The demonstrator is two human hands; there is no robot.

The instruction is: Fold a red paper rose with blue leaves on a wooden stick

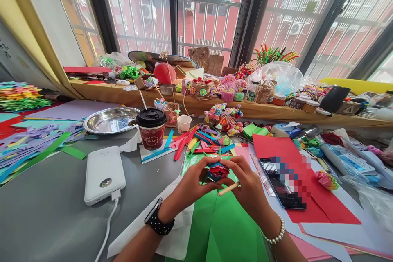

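My left hand (196,176) and right hand (248,178), fingers curled nearly closed, hold the flower (218,172) between them, perhaps so it cannot loosen, the right also gripping a stick (227,189), above green paper (231,229).

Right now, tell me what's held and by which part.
Left hand and right hand hold a red-blue paper flower by its outer petals; the right also holds a pale stick, grip point hidden.
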